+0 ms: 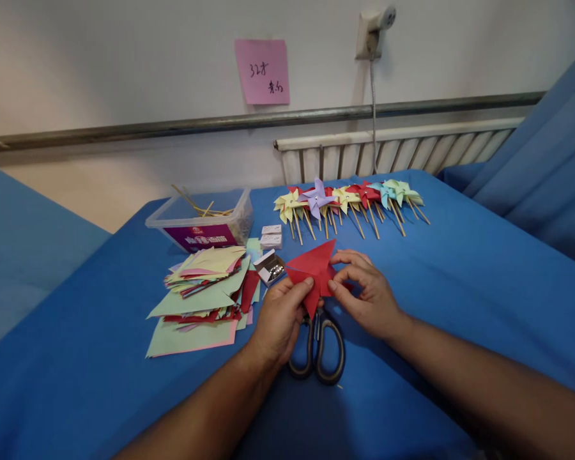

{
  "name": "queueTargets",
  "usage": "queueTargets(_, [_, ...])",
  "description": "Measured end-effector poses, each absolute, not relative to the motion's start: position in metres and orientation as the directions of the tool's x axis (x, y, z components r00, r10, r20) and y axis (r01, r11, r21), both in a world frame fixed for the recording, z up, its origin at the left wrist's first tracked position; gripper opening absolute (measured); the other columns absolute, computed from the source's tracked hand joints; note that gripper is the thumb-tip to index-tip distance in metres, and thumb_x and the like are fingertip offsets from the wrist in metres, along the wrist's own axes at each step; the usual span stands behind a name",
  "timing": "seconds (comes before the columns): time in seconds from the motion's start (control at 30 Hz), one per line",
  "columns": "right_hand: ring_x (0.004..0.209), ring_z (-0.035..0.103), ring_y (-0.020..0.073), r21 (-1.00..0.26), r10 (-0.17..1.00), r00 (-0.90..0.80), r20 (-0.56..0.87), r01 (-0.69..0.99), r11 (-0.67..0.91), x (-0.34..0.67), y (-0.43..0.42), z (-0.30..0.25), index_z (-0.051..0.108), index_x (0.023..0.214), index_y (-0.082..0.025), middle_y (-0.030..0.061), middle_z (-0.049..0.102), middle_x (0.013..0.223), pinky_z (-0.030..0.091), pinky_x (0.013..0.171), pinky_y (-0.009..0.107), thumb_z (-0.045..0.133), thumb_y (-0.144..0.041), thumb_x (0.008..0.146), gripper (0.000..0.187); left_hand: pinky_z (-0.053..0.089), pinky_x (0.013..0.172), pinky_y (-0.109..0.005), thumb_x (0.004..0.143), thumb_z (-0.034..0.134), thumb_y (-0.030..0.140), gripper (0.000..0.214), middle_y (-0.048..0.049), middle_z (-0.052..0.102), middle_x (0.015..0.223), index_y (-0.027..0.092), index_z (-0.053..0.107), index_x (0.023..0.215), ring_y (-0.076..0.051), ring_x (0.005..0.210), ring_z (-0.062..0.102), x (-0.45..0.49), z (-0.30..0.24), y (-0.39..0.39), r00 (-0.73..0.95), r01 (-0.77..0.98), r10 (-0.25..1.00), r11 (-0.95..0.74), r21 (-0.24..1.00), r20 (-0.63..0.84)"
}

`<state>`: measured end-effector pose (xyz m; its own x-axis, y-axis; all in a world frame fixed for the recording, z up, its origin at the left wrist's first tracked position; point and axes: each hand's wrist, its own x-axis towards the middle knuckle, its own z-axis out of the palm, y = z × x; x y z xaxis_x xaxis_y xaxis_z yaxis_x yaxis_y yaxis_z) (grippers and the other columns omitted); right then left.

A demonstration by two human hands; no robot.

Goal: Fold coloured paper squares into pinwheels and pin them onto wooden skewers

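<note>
A folded red paper piece (312, 268) is held just above the blue table cover (460, 281), pinched from both sides. My left hand (280, 319) grips its lower left edge with thumb and fingers closed. Fingers curled, my right hand (367, 291) pinches its right side. A pair of scissors (322, 348) with dark handles lies on the cover directly under the hands, its blades hidden by them.
A stack of coloured paper squares (204, 297) lies to the left. A clear plastic box (201, 220) holds wooden sticks. Small open boxes (271, 265) of pins sit near the paper. A row of finished pinwheels (347, 199) lies at the far edge. A radiator (393, 153) is behind.
</note>
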<state>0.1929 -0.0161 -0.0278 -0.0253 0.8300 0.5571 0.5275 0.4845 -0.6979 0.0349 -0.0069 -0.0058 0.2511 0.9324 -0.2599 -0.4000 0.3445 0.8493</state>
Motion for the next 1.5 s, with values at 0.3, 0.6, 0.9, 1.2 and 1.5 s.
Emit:
queueTargets(0.3, [0.111, 0.054, 0.0240, -0.699, 0.835, -0.024, 0.550, 0.533, 0.476, 0.191, -0.017, -0.028, 0.059, 0.070, -0.023, 0.0053, 0.064, 0.107, 0.039, 0.096, 0.045, 0.059, -0.020, 0.078, 0.008, 0.048, 0.060, -0.024, 0.064, 0.077, 0.025, 0.025, -0.0042, 0.068, 0.075, 0.013, 0.068, 0.084, -0.011, 0.057, 0.058, 0.037, -0.010, -0.007, 0.208, -0.346, 0.944, 0.317, 0.883, -0.257])
queueTargets(0.6, [0.110, 0.054, 0.0235, -0.708, 0.836, -0.006, 0.549, 0.529, 0.469, 0.189, -0.017, -0.028, 0.058, 0.068, -0.022, 0.0050, 0.065, 0.104, 0.039, 0.096, 0.045, 0.059, -0.019, 0.078, 0.010, 0.048, 0.059, -0.023, 0.066, 0.076, 0.025, 0.023, -0.0031, 0.066, 0.073, 0.013, 0.068, 0.084, -0.010, 0.057, 0.056, 0.037, -0.011, -0.007, 0.200, -0.338, 0.948, 0.304, 0.891, -0.248])
queueTargets(0.9, [0.108, 0.055, 0.0228, -0.701, 0.831, -0.009, 0.556, 0.532, 0.475, 0.188, -0.017, -0.026, 0.058, 0.068, -0.022, 0.0045, 0.065, 0.103, 0.039, 0.094, 0.044, 0.059, -0.018, 0.077, 0.010, 0.047, 0.060, -0.023, 0.066, 0.076, 0.022, 0.024, -0.0036, 0.066, 0.076, 0.012, 0.067, 0.086, -0.009, 0.059, 0.055, 0.037, -0.014, -0.006, 0.190, -0.330, 0.953, 0.287, 0.899, -0.234])
queueTargets(1.2, [0.105, 0.057, 0.0216, -0.758, 0.853, -0.010, 0.522, 0.453, 0.469, 0.186, -0.021, -0.024, 0.060, 0.072, -0.022, 0.0044, 0.065, 0.103, 0.040, 0.093, 0.041, 0.061, -0.020, 0.079, 0.007, 0.047, 0.063, -0.024, 0.067, 0.073, 0.023, 0.023, -0.0031, 0.066, 0.074, 0.012, 0.067, 0.086, -0.011, 0.062, 0.057, 0.039, -0.010, -0.008, 0.150, -0.306, 0.969, 0.236, 0.922, -0.198])
queueTargets(1.5, [0.096, 0.061, 0.0195, -0.952, 0.989, 0.111, 0.094, -0.279, 0.122, 0.208, -0.002, -0.021, 0.060, 0.098, -0.022, 0.0065, 0.065, 0.103, 0.044, 0.091, 0.038, 0.060, -0.046, 0.082, 0.029, 0.047, 0.073, -0.029, 0.062, 0.074, 0.019, 0.029, -0.0053, 0.070, 0.081, 0.013, 0.067, 0.089, -0.017, 0.073, 0.063, 0.026, 0.006, -0.002, 0.292, -0.129, 0.919, 0.311, 0.942, -0.264])
